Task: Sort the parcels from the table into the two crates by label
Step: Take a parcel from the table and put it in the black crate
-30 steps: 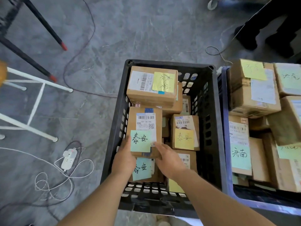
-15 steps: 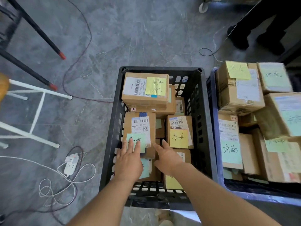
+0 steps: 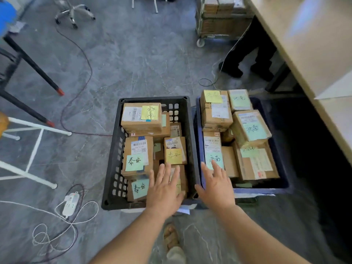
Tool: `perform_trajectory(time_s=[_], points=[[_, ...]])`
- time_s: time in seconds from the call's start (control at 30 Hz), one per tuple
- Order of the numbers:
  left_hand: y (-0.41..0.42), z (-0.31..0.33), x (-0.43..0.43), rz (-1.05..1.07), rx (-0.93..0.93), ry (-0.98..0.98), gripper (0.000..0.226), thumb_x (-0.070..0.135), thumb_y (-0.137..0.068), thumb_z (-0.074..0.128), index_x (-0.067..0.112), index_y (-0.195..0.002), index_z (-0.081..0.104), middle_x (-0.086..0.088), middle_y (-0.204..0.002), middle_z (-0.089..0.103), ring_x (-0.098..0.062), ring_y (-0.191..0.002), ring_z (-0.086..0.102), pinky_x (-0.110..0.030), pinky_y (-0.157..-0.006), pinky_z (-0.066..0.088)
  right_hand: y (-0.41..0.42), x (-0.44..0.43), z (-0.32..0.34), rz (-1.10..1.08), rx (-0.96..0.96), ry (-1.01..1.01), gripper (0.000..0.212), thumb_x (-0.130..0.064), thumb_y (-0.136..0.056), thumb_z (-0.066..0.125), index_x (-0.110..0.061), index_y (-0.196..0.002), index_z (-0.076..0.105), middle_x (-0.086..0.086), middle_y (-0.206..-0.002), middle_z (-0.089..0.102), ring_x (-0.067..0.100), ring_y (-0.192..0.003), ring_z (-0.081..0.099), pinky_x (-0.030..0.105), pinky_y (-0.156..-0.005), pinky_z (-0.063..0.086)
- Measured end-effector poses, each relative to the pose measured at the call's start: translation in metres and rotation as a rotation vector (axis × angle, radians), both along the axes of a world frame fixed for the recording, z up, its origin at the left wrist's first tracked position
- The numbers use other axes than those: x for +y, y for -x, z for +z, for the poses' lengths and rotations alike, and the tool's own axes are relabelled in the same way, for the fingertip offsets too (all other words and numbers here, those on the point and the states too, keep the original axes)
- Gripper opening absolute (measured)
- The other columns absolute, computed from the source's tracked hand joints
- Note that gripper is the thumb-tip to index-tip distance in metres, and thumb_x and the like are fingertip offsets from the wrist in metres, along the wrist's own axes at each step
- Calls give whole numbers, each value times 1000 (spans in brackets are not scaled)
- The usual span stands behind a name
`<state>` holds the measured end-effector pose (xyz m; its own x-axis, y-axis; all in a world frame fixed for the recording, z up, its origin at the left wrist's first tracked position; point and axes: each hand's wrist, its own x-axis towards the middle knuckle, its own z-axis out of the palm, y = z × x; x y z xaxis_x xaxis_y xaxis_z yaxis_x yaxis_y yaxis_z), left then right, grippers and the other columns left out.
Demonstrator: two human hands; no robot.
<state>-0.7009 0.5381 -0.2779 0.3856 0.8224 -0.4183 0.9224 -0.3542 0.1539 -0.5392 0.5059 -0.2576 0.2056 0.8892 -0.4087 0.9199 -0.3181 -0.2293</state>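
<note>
Two crates stand side by side on the floor, both full of brown cardboard parcels with green or yellow handwritten notes. The black crate is on the left, the blue crate on the right. A parcel with a green note lies at the black crate's left. My left hand hovers flat over the black crate's near right corner, fingers straight, holding nothing. Over the blue crate's near left corner my right hand is spread, empty, its fingertips reaching a green-noted parcel.
A light table runs along the right. A person's legs stand beyond the blue crate, beside a wheeled cart of boxes. Cables and a power strip lie on the floor at left, near white frame legs.
Both hands have let go of the green-noted parcel, which now lies in the black crate. They have pulled back and shifted right, the right hand over the blue crate. The view has pulled back.
</note>
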Motion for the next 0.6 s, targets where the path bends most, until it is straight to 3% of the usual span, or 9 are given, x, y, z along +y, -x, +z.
perform_trajectory(time_s=[0.1, 0.43, 0.6], points=[[-29, 19, -33, -68, 34, -46, 78, 57, -99, 29, 25, -152, -19, -7, -159, -24, -27, -147, -23, -51, -115, -17, -26, -41, 20, -39, -53, -52, 71, -50, -97, 45, -30, -154, 9, 8, -162, 3, 28, -147, 13, 40, -117, 17], [-127, 97, -151, -322, 11, -214, 78, 65, -97, 21, 27, -152, -18, -7, -160, -24, -26, -146, -26, -52, -116, -16, -107, -210, 83, -232, -171, -188, 81, -65, -89, 49, -41, -153, 5, 5, -163, -4, 26, -149, -9, 49, -119, -4], [-180, 124, -226, -471, -22, -280, 78, 66, -96, 19, 28, -152, -19, -6, -160, -24, -27, -146, -24, -53, -117, -14, -148, -315, 108, -365, -195, -243, 81, -64, -89, 50, -43, -152, 3, 6, -163, -9, 26, -149, -11, 51, -120, -3]])
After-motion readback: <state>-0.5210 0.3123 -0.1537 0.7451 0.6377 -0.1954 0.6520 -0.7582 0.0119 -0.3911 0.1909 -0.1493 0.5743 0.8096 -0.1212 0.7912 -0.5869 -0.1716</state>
